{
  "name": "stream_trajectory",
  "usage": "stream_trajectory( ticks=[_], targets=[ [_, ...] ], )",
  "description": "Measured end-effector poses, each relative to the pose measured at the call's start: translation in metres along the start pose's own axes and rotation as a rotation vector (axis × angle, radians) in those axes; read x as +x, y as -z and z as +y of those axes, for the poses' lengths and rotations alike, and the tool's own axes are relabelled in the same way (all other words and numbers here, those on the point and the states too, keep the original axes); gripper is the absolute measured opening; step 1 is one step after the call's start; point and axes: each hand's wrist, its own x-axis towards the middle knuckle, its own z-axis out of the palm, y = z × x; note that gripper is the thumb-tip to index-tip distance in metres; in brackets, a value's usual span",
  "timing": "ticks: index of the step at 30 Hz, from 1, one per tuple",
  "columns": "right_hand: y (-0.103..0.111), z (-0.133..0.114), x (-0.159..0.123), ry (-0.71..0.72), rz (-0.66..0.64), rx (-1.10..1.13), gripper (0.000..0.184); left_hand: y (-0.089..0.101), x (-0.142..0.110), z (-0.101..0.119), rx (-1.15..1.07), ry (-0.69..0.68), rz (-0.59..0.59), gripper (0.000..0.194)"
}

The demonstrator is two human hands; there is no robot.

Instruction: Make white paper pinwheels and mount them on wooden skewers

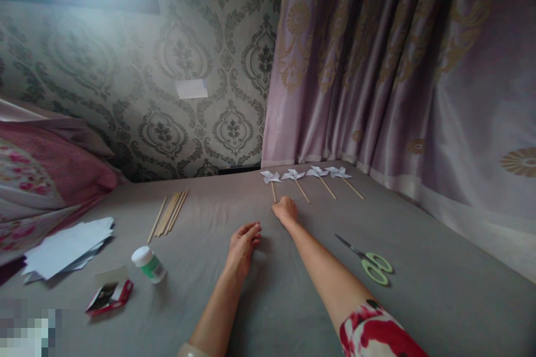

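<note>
At the far side of the grey-covered surface, my right hand (286, 210) is closed on the lower end of the stick of a white paper pinwheel (271, 177), the leftmost in a row. Three more pinwheels lie to its right: one beside it (293, 175), another further along (318, 172), and the last at the right end (338, 172). My left hand (244, 244) rests nearer to me, left of the right forearm. Its fingers are loosely curled together, and nothing shows in them.
Green-handled scissors (377, 268) lie right of my right forearm. On the left are several wooden sticks (170, 215), a white-capped bottle (149, 265), an open small red box (109, 297) and a stack of white paper (69, 248). Curtains (318, 67) hang behind on the right.
</note>
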Motion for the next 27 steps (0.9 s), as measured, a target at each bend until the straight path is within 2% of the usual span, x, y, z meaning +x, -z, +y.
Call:
stream_trajectory(
  ticks=[10, 18, 22, 27],
  targets=[
    [-0.003, 0.003, 0.006, -0.017, -0.003, 0.044, 0.031, -0.001, 0.001, 0.0, 0.008, 0.008, 0.02, 0.007],
    [-0.003, 0.024, 0.014, 0.051, -0.058, 0.105, 0.027, -0.001, -0.001, 0.004, 0.011, 0.006, 0.01, 0.005],
    [-0.002, 0.028, 0.008, 0.081, -0.04, 0.101, 0.024, -0.003, -0.003, 0.006, 0.019, 0.017, 0.021, 0.004],
    [-0.003, 0.019, -0.006, 0.088, 0.007, 0.062, 0.022, -0.001, -0.004, 0.005, 0.008, 0.011, 0.015, 0.006]
  ],
)
